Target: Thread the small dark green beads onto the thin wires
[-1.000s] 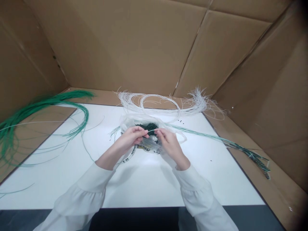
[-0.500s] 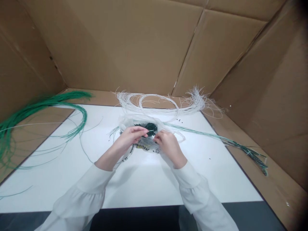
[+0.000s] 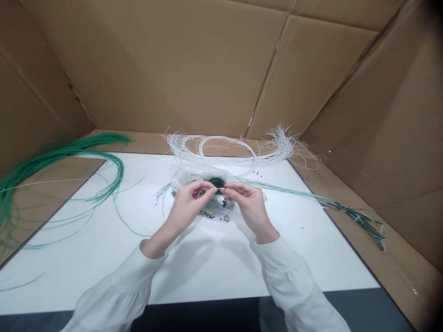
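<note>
Over a clear plastic bag (image 3: 216, 213) holding small dark beads (image 3: 217, 181), my two hands meet almost fingertip to fingertip. My left hand (image 3: 194, 196) pinches a thin pale strand (image 3: 220, 188) between thumb and forefinger. On its other side, my right hand (image 3: 244, 197) is closed in a pinch close to the strand's end; what lies between its fingertips is too small to make out. A few dark beads show just below the right fingertips.
Green strands (image 3: 69, 151) lie in a bundle at the left. Coiled white strands (image 3: 228, 138) are at the back. Thin green strands with dark beaded ends (image 3: 368, 226) reach right across the white board (image 3: 304, 258). Cardboard walls (image 3: 166, 69) surround the work area.
My right hand has moved up and in, so its fingertips now almost touch those of my left hand. The left hand has turned a little, and the beaded strand hanging below it no longer shows.
</note>
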Tool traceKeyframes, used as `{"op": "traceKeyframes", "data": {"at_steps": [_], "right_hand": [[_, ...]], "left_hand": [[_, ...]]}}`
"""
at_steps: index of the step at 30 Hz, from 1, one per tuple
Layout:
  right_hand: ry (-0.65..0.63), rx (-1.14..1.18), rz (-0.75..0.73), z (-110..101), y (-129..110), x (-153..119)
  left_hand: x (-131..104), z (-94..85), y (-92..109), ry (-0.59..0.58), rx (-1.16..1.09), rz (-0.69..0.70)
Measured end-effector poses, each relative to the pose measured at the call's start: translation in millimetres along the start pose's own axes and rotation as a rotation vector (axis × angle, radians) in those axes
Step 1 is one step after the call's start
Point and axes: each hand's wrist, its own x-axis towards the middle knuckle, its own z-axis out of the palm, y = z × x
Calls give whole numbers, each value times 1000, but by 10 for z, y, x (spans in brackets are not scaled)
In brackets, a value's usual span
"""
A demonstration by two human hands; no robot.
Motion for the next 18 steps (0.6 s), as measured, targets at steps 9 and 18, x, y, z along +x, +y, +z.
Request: {"op": "traceKeyframes", "data": {"at_steps": [9,18], "right_hand": [[-26,66,40,-15,-5,-12],[-24,70,15,-5,-7,-14]], "left_hand": [[-10,14,13,22,36,23],[-26,21,62,54,23,60]]}}
